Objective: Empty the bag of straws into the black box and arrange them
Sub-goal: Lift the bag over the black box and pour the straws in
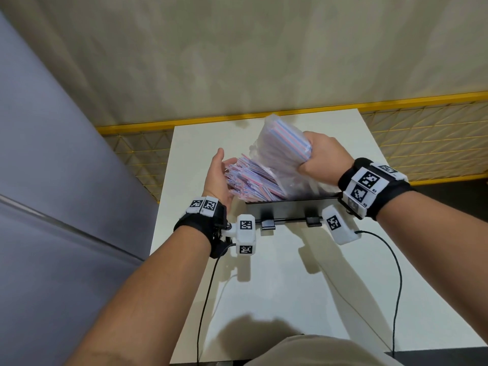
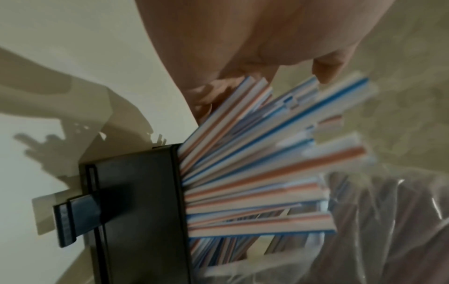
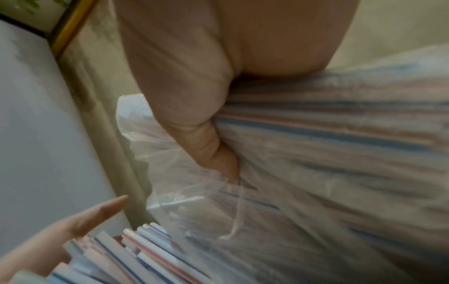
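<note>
A clear plastic bag [image 1: 274,154] of red, blue and white striped straws is tilted over the black box [image 1: 290,204] on the white table. My right hand [image 1: 317,157] grips the bag's raised end, fingers curled round the straws inside it [image 3: 340,134]. Loose straws [image 1: 250,180] spill from the bag's mouth and fan out over the box's left end [image 2: 255,173]. My left hand [image 1: 219,175] is open, its palm against the straws' ends [image 2: 233,84]. The box's inside is hidden by the straws and bag.
The white table [image 1: 264,286] is narrow, with a yellow wire rack [image 1: 422,128] behind it and a grey wall on the left. Two black clips [image 1: 268,223] stick out from the box's near side. Cables hang from both wrists over the near table part.
</note>
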Available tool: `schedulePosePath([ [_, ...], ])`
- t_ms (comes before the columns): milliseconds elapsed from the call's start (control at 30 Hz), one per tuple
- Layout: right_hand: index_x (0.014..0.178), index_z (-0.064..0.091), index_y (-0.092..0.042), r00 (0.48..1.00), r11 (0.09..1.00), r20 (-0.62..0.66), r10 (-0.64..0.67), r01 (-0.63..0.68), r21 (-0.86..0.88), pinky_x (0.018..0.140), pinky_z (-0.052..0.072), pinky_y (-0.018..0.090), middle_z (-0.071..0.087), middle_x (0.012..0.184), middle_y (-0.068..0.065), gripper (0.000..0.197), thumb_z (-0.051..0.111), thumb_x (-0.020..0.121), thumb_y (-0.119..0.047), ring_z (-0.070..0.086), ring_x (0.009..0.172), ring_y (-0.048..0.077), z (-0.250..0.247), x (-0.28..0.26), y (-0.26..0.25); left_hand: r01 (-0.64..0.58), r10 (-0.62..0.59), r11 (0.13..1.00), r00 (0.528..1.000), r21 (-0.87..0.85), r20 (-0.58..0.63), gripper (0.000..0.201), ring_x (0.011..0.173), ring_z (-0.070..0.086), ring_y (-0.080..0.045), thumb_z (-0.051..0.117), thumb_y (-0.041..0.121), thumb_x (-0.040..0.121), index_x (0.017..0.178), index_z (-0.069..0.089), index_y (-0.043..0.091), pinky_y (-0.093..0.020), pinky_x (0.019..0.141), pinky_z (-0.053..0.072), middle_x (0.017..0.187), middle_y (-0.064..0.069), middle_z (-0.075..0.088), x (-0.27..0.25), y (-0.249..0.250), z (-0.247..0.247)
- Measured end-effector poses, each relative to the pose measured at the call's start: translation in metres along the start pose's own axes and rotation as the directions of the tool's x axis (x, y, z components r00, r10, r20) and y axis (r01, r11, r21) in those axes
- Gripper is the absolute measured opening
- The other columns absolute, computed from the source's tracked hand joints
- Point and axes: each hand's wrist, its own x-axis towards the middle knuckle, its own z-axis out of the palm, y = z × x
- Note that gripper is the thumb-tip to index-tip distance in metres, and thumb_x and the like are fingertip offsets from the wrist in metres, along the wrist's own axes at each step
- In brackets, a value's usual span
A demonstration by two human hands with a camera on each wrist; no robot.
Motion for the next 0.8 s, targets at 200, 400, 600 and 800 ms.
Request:
schedulePosePath([
  [200, 0.092, 0.056, -0.013, 0.999, 0.999, 0.020, 0.026, -0.027, 0.028, 0.060, 0.045, 0.031, 0.062, 0.086, 0.008, 0.027, 0.071, 0.072, -0.005, 0.058, 0.081, 0.032, -0.009, -0.003, 0.009, -0.049, 0.063, 0.971, 0.997, 0.234, -0.051, 0.056, 0.104, 0.071, -0.027, 0.043, 0.061, 0.102, 0.125, 0.064, 0.014, -0.039, 0.093, 0.056, 0.117, -0.012, 0.075, 0.005, 0.001, -0.010],
  [400, 0.107, 0.061, -0.008, 0.999, 0.998, 0.025, 0.030, -0.032, 0.060, 0.078, 0.051, 0.038, 0.066, 0.099, 0.014, 0.037, 0.073, 0.072, -0.004, 0.061, 0.091, 0.033, -0.013, -0.006, 0.018, 0.000, -0.002, 0.922, 1.000, 0.387, 0.005, 0.062, 0.103, 0.070, -0.023, 0.036, 0.069, 0.101, 0.121, 0.066, 0.018, -0.038, 0.089, 0.053, 0.109, -0.005, 0.076, 0.010, 0.005, -0.019],
  [600, 0.110, 0.061, -0.008, 1.000, 0.997, 0.017, -0.002, 0.000, 0.073, 0.078, 0.051, 0.037, 0.066, 0.102, 0.013, 0.041, 0.076, 0.073, -0.007, 0.061, 0.093, 0.032, -0.007, -0.005, 0.018, -0.278, 0.365, 0.798, 0.929, 0.534, -0.063, 0.036, 0.122, 0.055, -0.023, 0.056, 0.043, 0.099, 0.127, 0.057, 0.020, -0.051, 0.113, 0.043, 0.128, 0.001, 0.059, 0.025, 0.030, -0.014],
  [800, 0.110, 0.062, -0.012, 0.999, 0.993, 0.022, -0.036, 0.033, 0.113, 0.071, 0.042, 0.030, 0.066, 0.101, 0.008, 0.048, 0.087, 0.069, -0.020, 0.059, 0.090, 0.027, -0.001, -0.002, 0.017, -0.495, 0.204, 0.449, 0.867, 0.744, 0.454, 0.086, 0.122, 0.057, -0.013, 0.085, 0.031, 0.081, 0.153, 0.037, 0.025, -0.021, 0.083, 0.053, 0.132, 0.003, 0.060, 0.007, 0.053, 0.026],
])
